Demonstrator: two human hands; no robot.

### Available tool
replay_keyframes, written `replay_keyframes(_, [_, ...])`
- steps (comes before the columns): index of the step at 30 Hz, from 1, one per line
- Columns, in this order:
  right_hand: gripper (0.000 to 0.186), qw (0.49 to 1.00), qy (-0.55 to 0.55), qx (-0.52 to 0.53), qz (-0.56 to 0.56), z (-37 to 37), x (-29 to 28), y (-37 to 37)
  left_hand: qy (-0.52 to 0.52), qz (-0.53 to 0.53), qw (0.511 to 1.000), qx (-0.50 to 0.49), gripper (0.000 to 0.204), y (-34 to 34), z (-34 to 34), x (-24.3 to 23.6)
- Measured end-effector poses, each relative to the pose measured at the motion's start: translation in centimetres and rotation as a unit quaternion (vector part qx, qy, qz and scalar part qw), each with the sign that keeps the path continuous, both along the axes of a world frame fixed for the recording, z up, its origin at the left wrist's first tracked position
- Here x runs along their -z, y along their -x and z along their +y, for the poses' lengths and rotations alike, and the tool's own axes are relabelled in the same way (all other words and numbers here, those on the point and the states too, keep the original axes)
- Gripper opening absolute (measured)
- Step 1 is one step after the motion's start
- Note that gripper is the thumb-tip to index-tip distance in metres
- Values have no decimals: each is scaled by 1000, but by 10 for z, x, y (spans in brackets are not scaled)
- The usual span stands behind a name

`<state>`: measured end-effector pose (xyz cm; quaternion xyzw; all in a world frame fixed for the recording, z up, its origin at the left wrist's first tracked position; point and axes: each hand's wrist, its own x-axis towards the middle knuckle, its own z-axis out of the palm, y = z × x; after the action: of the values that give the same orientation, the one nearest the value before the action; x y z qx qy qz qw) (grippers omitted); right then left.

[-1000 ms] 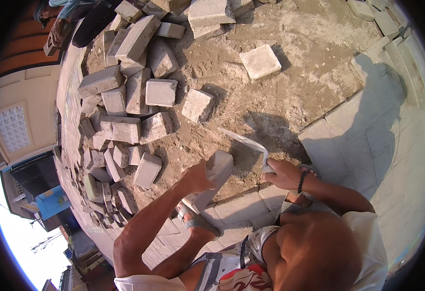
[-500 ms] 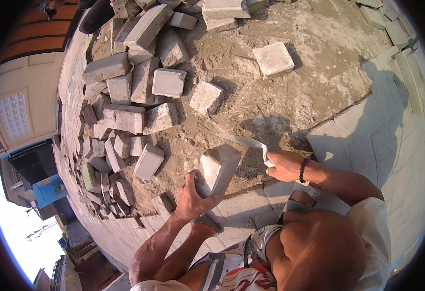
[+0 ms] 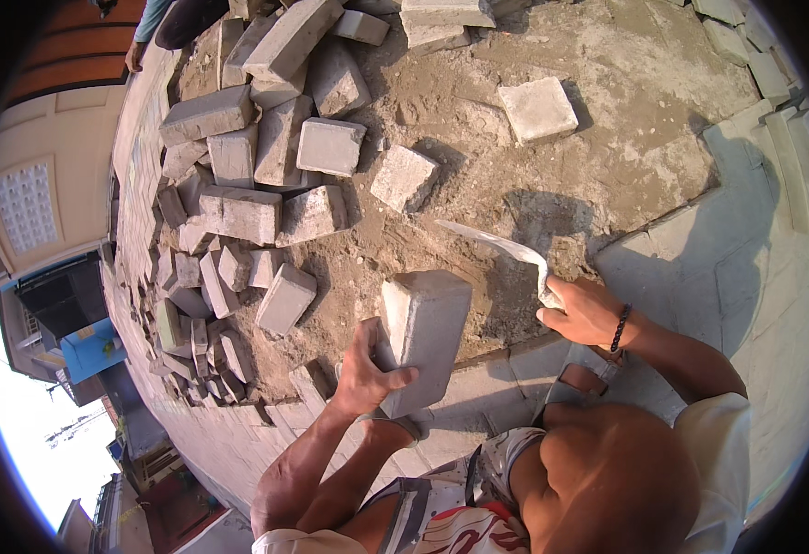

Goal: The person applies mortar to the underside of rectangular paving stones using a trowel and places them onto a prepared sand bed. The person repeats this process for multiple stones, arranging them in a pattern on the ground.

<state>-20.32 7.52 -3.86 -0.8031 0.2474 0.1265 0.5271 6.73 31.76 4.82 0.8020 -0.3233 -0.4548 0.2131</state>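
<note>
My left hand (image 3: 368,371) grips a grey paving brick (image 3: 430,337) on its left side, thumb across the near face. The brick is tilted, held above the edge of the laid paving. In my right hand (image 3: 582,316), fingers wrapped round its handle, is a trowel (image 3: 497,242). Its pale blade points left over the bare sandy ground (image 3: 478,194). A block with a rough surface (image 3: 404,179) and a squarish pale block (image 3: 538,109) lie loose on the sand beyond the trowel.
A heap of loose grey bricks (image 3: 238,214) spreads along the left. Laid paving (image 3: 672,286) borders the sand at the right and near side. Another person's hand (image 3: 135,57) shows at the far left. My sandalled foot (image 3: 578,379) rests below my right hand.
The brick in my left hand has turned, showing more of its broad face. My right hand has moved slightly right with the trowel. Another person's sleeve and hand have come into view, far left.
</note>
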Motion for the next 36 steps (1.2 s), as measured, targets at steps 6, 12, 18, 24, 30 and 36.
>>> replay_keyframes(6, [28, 966, -39, 190, -171, -8, -12, 2, 44, 383, 844, -373, 84, 8, -6, 30])
replay_keyframes(12, [32, 963, 38, 57, -261, 16, -17, 18, 127, 513, 713, -461, 73, 11, -23, 69])
replay_keyframes(18, [32, 976, 115, 31, -180, 1, 13, -16, 238, 610, 602, -457, 64, 23, -42, 105])
replay_keyframes(24, [34, 958, -32, 236, -160, -55, 15, -34, 234, 619, 588, -465, 68, 51, -57, 104])
replay_keyframes(30, [37, 881, -248, 316, -251, 5, -41, -50, 215, 615, 630, -422, 78, 64, -85, 95])
replay_keyframes(36, [29, 861, -180, 377, -289, 9, -36, -51, 181, 407, 841, -306, 95, 55, -110, 79])
